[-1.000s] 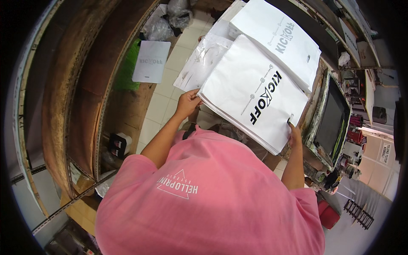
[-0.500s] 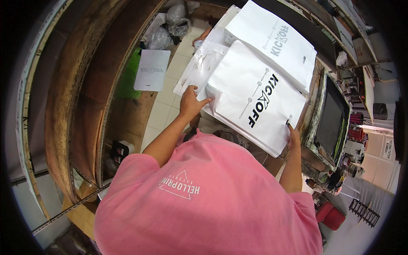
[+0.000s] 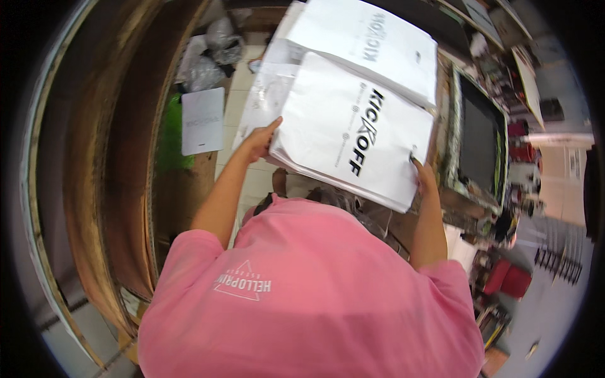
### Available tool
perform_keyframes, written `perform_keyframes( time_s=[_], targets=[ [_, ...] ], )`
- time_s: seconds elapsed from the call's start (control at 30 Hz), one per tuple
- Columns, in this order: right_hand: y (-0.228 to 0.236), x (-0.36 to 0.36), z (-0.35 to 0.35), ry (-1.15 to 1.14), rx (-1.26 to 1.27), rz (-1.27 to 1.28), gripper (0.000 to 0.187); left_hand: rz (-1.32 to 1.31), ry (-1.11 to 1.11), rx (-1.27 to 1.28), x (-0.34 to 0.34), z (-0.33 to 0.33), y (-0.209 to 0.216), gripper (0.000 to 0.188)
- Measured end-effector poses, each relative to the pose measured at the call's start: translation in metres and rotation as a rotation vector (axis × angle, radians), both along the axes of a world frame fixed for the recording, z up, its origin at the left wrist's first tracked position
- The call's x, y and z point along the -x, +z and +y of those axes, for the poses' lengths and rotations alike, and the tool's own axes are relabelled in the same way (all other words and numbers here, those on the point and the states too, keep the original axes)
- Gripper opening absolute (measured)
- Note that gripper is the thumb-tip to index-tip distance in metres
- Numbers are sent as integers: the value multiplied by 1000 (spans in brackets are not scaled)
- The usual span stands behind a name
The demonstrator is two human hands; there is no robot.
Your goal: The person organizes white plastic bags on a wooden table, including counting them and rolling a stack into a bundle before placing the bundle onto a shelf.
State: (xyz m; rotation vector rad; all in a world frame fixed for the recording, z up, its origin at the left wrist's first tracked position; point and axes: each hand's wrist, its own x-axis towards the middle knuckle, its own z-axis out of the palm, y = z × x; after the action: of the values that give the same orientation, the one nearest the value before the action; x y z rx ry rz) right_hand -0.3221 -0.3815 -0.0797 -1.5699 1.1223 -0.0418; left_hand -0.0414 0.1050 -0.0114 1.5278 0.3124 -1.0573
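A stack of white bags [image 3: 328,107] with black print and a small punched handle slot lies in front of me, tilted in the view. My left hand [image 3: 259,140] is closed on its left edge, thumb on top and the other fingers hidden beneath. At the right edge, by the slot, my right hand [image 3: 426,177] grips the stack with its thumb on top; its other fingers are mostly hidden. Just beyond lies a second stack of white printed bags [image 3: 353,28], touching or overlapping the first. Clear plastic [image 3: 261,94] spreads beside the stacks on the left.
A framed printing screen [image 3: 449,135] stands to the right. On the left, one white bag [image 3: 203,110] rests over green plastic [image 3: 173,135], near crumpled clear bags [image 3: 205,72]. Wooden shelves [image 3: 104,157] line the far left. A red chair [image 3: 507,278] is at the right.
My left hand has gone from spread fingers at the stack's edge to a closed grip on it. My right hand keeps its hold. The whole scene has shifted left and slightly up in view.
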Motion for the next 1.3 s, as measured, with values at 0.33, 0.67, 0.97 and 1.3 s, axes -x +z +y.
perform_keyframes(
  time_s=[0.33,0.67,0.97,1.3],
  targets=[
    [-17,28,-16,-35,97,-27,27,-603,-497,-245,-26,-14,-55,41],
    [-9,-1,-10,31,-68,-65,32,-888,-512,-504,-2,-2,-53,42],
    [-65,26,-51,167,257,295,68,-1209,-545,-828,70,-50,-31,36],
    [-79,37,-65,52,279,202,32,-1253,-549,-842,68,-55,-39,36]
  ],
)
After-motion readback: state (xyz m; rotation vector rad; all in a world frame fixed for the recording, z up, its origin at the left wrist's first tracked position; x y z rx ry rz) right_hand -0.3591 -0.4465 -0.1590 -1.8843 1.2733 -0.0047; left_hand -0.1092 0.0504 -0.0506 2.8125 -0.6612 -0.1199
